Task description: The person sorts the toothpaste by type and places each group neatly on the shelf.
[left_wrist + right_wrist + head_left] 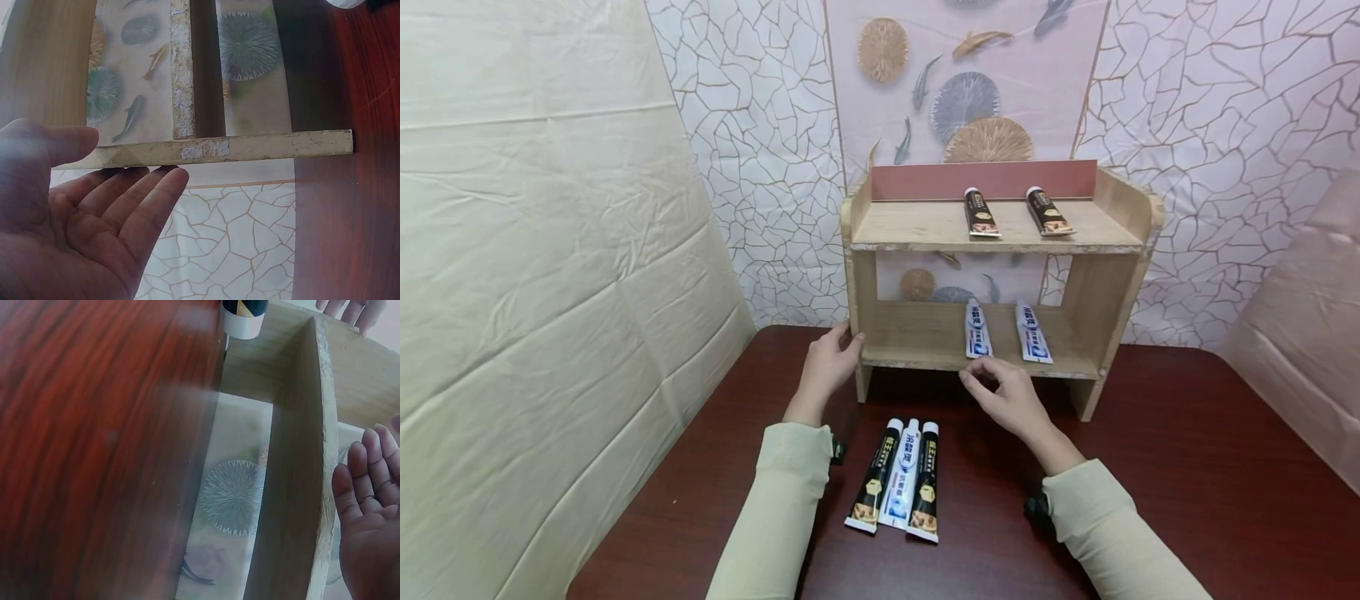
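Observation:
In the head view my left hand (831, 363) holds the left side panel of a wooden two-tier shelf (917, 363). The left wrist view has the thumb at the panel's front edge and nearly straight fingers along its outer face. My right hand (1006, 395) is just below the lower board, loosely bent and holding nothing. Closest to it is a white-and-blue toothpaste tube (977, 330); whether they touch cannot be told. A second white-and-blue toothpaste tube (1033, 333) lies to its right. On the upper board rest two black toothpaste tubes (981, 213) (1048, 212).
On the dark red table (730, 500), between the forearms, a white toothpaste tube (901, 479) lies flanked by two black toothpaste tubes (877, 479) (927, 483), caps toward the shelf. Cream cloth (550, 250) hangs at the left, and patterned cloth (752, 167) stands behind the shelf.

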A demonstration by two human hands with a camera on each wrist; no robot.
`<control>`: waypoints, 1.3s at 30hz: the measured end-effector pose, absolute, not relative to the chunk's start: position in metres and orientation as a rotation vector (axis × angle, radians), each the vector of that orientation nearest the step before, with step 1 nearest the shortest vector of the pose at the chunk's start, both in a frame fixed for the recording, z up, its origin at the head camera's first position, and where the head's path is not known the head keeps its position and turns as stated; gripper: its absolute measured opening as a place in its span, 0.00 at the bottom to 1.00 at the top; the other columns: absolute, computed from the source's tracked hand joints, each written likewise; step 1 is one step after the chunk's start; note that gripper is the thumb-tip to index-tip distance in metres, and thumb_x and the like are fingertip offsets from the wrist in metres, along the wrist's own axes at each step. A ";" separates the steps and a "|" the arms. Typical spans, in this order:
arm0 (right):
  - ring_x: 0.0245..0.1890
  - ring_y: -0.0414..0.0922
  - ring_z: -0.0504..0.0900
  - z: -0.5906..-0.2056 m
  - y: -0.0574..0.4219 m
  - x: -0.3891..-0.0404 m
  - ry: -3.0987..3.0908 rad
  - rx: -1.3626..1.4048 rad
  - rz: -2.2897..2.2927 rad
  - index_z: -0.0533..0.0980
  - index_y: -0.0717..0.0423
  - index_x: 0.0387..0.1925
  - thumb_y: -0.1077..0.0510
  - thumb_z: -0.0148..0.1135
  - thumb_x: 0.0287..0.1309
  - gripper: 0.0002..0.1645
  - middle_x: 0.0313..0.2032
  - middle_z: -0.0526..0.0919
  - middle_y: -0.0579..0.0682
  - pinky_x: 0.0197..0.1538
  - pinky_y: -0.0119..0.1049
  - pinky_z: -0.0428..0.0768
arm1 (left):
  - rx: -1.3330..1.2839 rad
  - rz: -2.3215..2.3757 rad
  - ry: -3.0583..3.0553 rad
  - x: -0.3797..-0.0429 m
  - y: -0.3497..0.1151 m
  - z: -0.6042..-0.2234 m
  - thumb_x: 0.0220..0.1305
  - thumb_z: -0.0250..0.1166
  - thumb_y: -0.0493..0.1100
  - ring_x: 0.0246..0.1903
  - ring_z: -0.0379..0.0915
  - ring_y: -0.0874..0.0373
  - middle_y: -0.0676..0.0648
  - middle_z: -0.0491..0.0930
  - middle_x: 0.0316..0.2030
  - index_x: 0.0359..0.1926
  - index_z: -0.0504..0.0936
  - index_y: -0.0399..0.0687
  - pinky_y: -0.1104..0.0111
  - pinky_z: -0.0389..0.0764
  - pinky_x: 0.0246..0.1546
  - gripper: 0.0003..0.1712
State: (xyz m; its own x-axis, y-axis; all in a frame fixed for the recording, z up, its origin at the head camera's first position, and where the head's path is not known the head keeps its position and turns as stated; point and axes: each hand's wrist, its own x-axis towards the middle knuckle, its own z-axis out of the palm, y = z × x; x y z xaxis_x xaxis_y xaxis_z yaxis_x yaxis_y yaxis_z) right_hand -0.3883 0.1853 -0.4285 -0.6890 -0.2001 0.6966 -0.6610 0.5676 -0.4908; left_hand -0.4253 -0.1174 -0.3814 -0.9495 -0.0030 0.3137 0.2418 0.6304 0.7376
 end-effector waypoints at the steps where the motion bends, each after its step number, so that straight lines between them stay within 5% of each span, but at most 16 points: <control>1: 0.35 0.38 0.81 -0.429 0.185 -0.388 -2.225 0.686 1.031 0.83 0.49 0.35 0.58 0.67 0.65 0.01 0.33 0.85 0.39 0.40 0.35 0.79 | -0.194 -1.222 -2.569 -0.426 -0.117 -0.381 0.74 0.56 0.57 0.64 0.70 0.44 0.39 0.75 0.64 0.72 0.69 0.44 0.50 0.73 0.62 0.33; 25: 0.30 0.39 0.77 -0.428 0.166 -0.377 -2.744 0.943 0.982 0.84 0.45 0.37 0.47 0.63 0.68 0.09 0.31 0.83 0.37 0.35 0.35 0.77 | -0.191 -1.240 -2.570 -0.424 -0.117 -0.380 0.74 0.56 0.57 0.65 0.70 0.44 0.39 0.74 0.65 0.73 0.69 0.45 0.50 0.72 0.62 0.33; 39: 0.18 0.36 0.74 -0.436 0.161 -0.369 -3.042 1.176 0.985 0.82 0.52 0.25 0.44 0.64 0.68 0.20 0.21 0.83 0.46 0.25 0.32 0.75 | -0.194 -1.236 -2.576 -0.425 -0.118 -0.381 0.74 0.55 0.57 0.65 0.70 0.44 0.40 0.74 0.66 0.73 0.68 0.45 0.51 0.72 0.63 0.34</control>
State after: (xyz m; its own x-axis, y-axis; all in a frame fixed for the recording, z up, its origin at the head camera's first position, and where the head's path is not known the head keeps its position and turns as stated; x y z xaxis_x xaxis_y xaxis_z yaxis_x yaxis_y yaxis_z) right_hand -0.3689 0.1608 -0.4362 -0.7310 -0.6814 -0.0380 -0.5298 0.6017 -0.5977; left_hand -0.4251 -0.1183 -0.3812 -0.9526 0.0009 0.3044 0.2380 0.6255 0.7430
